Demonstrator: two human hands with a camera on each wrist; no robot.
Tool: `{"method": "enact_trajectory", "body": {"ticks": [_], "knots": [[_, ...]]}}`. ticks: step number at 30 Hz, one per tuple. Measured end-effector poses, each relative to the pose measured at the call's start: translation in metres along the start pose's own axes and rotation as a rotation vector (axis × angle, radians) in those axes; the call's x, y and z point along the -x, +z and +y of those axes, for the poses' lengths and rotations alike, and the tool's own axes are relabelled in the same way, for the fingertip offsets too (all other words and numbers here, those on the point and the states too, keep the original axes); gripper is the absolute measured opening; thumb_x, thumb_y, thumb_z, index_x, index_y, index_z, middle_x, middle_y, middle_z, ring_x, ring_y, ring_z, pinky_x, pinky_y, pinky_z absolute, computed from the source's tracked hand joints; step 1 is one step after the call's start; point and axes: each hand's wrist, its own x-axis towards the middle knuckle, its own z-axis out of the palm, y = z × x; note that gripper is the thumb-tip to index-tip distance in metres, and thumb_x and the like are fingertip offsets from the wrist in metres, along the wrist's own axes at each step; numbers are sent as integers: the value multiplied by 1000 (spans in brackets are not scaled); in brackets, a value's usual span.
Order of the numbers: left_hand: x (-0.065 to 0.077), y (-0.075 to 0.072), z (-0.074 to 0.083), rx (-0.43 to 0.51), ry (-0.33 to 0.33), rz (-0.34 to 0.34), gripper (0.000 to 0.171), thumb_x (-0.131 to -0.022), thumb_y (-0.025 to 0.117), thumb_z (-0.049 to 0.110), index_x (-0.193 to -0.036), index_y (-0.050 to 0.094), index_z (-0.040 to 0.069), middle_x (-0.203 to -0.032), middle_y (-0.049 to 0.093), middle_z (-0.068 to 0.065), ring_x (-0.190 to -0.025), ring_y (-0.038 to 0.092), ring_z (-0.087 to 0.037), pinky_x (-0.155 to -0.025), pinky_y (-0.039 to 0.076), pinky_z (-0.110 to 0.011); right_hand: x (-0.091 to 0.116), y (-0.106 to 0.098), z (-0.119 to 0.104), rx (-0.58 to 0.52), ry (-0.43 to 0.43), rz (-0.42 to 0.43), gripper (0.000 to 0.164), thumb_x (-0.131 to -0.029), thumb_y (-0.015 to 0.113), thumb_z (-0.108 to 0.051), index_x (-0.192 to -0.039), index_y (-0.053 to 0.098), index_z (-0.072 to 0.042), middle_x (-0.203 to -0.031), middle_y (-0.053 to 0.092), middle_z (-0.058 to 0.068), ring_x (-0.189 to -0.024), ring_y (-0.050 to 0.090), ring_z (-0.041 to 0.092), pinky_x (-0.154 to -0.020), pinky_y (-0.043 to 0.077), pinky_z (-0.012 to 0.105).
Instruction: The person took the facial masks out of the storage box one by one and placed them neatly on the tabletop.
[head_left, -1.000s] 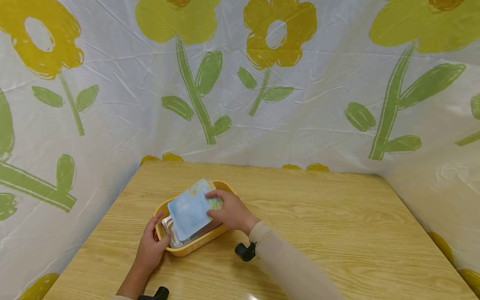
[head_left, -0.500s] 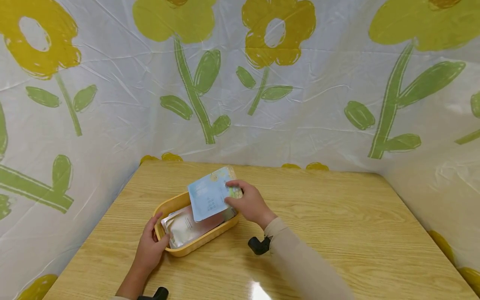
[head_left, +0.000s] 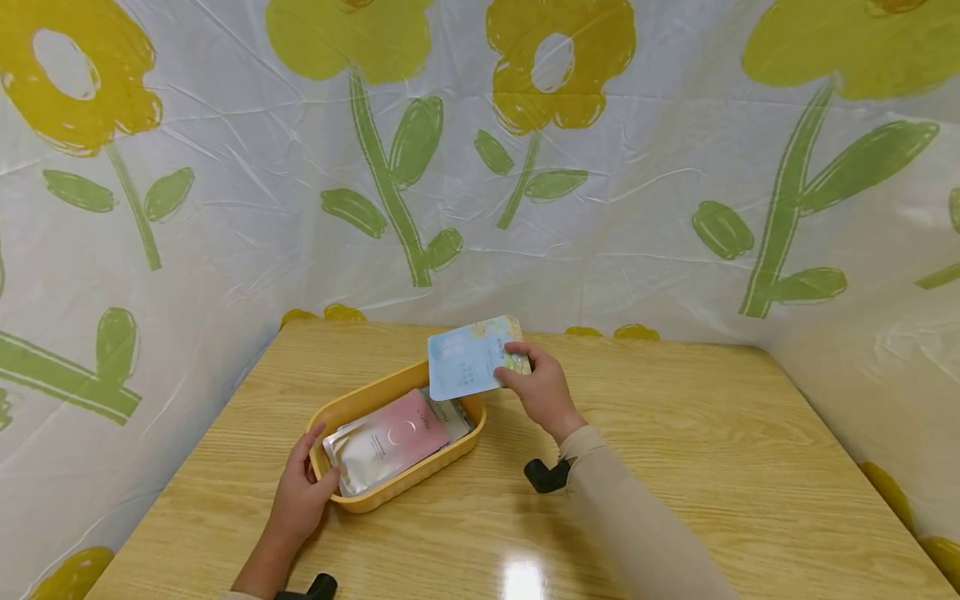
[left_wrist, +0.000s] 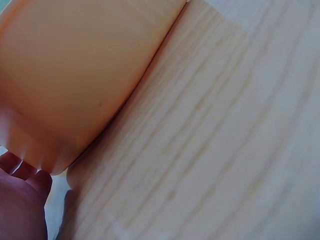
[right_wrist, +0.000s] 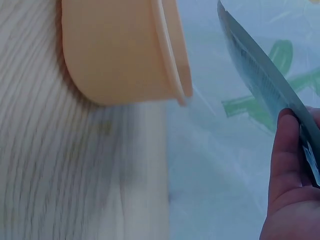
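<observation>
A light blue flat sachet (head_left: pixel 459 360), printed like a sheet mask packet, is pinched between the thumb and fingers of my right hand (head_left: pixel 546 390). It hangs above the far right end of a yellow plastic basket (head_left: pixel 408 483). In the right wrist view the sachet (right_wrist: pixel 265 75) shows nearly edge-on, apart from the basket wall (right_wrist: pixel 120 55). My left hand (head_left: pixel 297 493) grips the basket's left end, with the thumb at the rim. Inside the basket lies a pink and silver sachet (head_left: pixel 397 435), partly covering a grey-green sachet (head_left: pixel 450 417).
The basket stands on a wood-grain table (head_left: pixel 675 467). A white cloth with yellow flowers (head_left: pixel 637 208) hangs around the table's back and sides. Black wrist mounts (head_left: pixel 546 475) sit below both hands.
My right hand has lifted the light blue sachet up and to the right from over the basket, uncovering the pink and silver sachet. The left hand and basket have stayed in place.
</observation>
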Motion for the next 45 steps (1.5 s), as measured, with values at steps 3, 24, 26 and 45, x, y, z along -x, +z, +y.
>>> {"method": "enact_trajectory", "body": {"ticks": [3,24,26,45], "knots": [[0,0,0,0,-2,1,70,-91,52,-12,-154,21,-6,-155,17,-32,-136,27,-47,-88,41,-7,-3,-9,5,-13,23,4,46,-92,69,-8,-134,55,3,-131,56,20,-108,59,29,-84,54,29],[-2,0,3,45,3,2,69,-90,51,-13,-153,21,-8,-154,17,-33,-136,27,-48,-88,43,-9,-15,-54,45,51,148,57,68,-97,64,-16,-154,31,-2,-162,21,18,-150,9,32,-114,30,48],[-2,0,3,42,3,5,69,-90,51,-13,-152,22,-8,-154,17,-33,-137,27,-48,-89,43,-9,-17,-56,47,36,160,61,68,-96,64,-15,-154,30,-1,-162,19,20,-150,11,32,-112,33,48],[-3,-1,2,22,-11,9,69,-89,51,-14,-152,22,-9,-155,15,-34,-138,25,-51,-89,42,-10,-31,-56,80,85,264,-4,76,-95,62,-12,-157,20,2,-162,17,23,-149,11,37,-117,23,50]]}}
